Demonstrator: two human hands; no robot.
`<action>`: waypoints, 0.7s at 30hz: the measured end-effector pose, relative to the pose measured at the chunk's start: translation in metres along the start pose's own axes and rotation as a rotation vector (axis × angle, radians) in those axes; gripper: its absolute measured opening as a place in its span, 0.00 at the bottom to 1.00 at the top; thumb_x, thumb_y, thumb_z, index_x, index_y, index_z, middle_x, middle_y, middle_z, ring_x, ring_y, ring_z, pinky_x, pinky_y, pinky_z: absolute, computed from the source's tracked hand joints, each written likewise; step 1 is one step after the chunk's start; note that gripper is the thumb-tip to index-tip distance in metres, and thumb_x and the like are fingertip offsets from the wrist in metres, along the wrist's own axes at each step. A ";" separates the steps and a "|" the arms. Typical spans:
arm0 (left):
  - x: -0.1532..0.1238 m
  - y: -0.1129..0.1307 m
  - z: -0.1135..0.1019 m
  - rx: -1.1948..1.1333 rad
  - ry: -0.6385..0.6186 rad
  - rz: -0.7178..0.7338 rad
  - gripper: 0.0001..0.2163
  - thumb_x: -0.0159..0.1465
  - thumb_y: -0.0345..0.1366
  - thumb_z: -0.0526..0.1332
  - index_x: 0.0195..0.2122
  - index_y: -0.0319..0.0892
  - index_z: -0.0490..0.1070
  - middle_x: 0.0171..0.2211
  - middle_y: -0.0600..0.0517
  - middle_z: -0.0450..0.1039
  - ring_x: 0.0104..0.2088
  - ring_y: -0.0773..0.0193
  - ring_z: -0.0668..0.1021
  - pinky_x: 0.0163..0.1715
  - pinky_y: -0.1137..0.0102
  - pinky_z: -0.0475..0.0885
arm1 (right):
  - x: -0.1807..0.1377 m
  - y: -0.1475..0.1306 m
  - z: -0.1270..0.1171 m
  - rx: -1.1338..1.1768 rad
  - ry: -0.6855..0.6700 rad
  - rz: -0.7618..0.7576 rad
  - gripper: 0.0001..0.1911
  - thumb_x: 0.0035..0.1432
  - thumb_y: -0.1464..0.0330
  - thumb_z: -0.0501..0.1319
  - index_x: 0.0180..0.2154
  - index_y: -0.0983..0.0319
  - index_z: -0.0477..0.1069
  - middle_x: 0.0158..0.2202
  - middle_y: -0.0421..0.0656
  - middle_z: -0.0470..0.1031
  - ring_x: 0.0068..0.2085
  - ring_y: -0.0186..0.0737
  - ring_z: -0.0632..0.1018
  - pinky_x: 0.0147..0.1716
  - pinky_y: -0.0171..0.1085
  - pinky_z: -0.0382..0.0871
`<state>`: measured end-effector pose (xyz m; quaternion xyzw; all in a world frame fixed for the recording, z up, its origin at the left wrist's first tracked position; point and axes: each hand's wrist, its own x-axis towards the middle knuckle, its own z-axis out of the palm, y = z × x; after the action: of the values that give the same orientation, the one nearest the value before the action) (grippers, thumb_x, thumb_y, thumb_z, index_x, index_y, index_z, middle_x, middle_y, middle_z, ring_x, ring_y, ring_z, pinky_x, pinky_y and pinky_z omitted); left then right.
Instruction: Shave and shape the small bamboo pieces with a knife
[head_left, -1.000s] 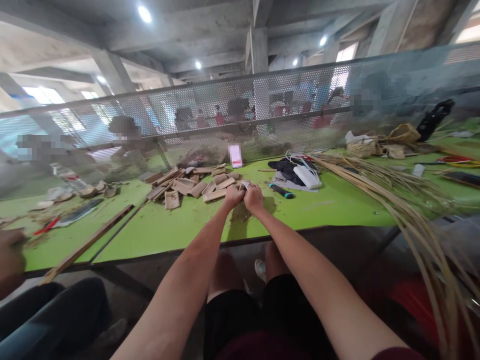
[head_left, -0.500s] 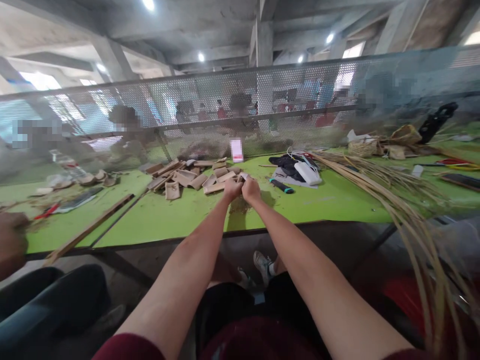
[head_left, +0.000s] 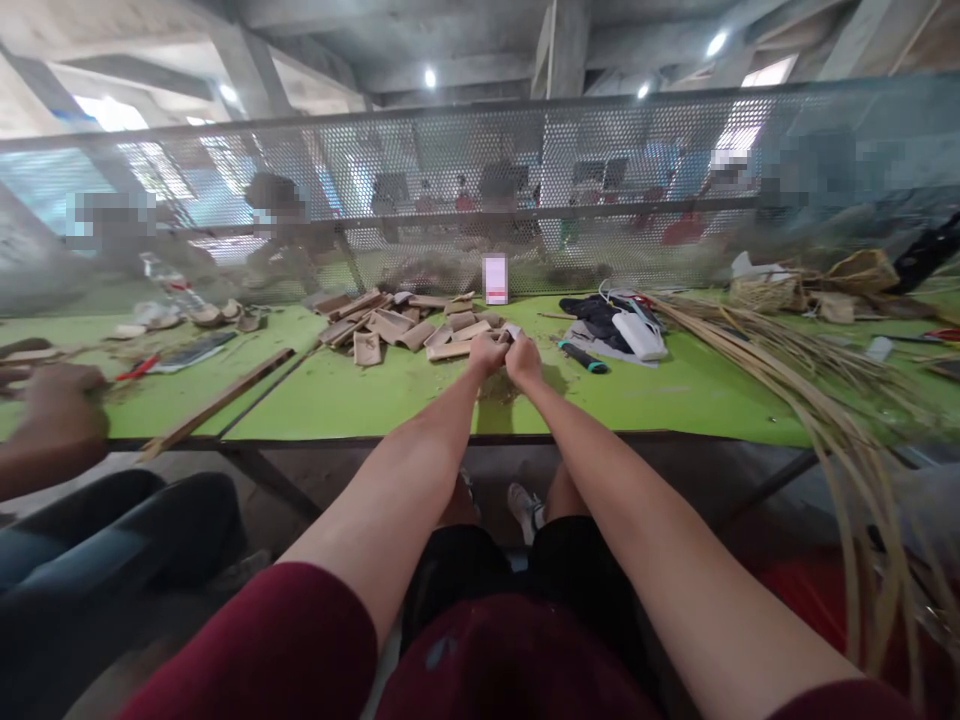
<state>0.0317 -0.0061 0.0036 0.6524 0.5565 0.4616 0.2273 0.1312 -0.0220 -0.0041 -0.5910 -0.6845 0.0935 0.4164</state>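
Note:
Over the green table [head_left: 360, 405], my left hand [head_left: 489, 352] and my right hand [head_left: 523, 362] meet close together with fingers curled. A small pale piece [head_left: 512, 331] shows between them at the top; its kind is too small to tell, and the fingers cover most of it. Just left of my hands lies a heap of curved bamboo pieces [head_left: 391, 326]. Brown dust or shavings lie on the table beneath them. To the right rests a black and teal tool handle [head_left: 582, 357].
Dark cloth and a white object [head_left: 639, 335] lie at right. Long bamboo strips [head_left: 757, 365] hang over the front edge. A wooden strip [head_left: 225, 400] lies left, near another person's hand [head_left: 64, 400]. A perforated metal screen [head_left: 420, 190] stands behind, with a pinkish card [head_left: 495, 278] before it.
The view has tilted down and turned slightly left, so the scene sits higher and further right. My hands stay together on the small piece. The other person's hand at left shows more.

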 end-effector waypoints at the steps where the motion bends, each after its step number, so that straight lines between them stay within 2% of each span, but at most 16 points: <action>1: 0.001 -0.001 0.000 0.009 -0.003 0.005 0.16 0.61 0.39 0.59 0.28 0.30 0.79 0.19 0.49 0.71 0.27 0.60 0.74 0.27 0.71 0.61 | 0.000 0.000 0.000 0.003 0.000 -0.004 0.23 0.65 0.73 0.47 0.57 0.62 0.71 0.48 0.47 0.79 0.50 0.46 0.76 0.53 0.39 0.65; 13: 0.009 0.000 0.000 0.132 -0.025 -0.002 0.17 0.62 0.42 0.60 0.32 0.31 0.81 0.24 0.43 0.77 0.29 0.56 0.76 0.29 0.70 0.64 | 0.001 0.003 0.002 0.040 -0.003 0.053 0.21 0.65 0.69 0.49 0.55 0.60 0.71 0.45 0.46 0.79 0.48 0.47 0.76 0.50 0.40 0.66; 21: 0.007 0.007 -0.002 0.156 0.000 0.016 0.15 0.62 0.40 0.61 0.41 0.33 0.80 0.34 0.42 0.80 0.36 0.55 0.79 0.34 0.70 0.69 | 0.004 0.007 0.006 0.026 -0.011 0.071 0.22 0.66 0.68 0.47 0.57 0.60 0.70 0.47 0.48 0.78 0.49 0.48 0.75 0.51 0.41 0.66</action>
<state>0.0335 -0.0024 0.0126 0.6726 0.5854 0.4186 0.1722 0.1327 -0.0141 -0.0100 -0.6088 -0.6642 0.1206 0.4167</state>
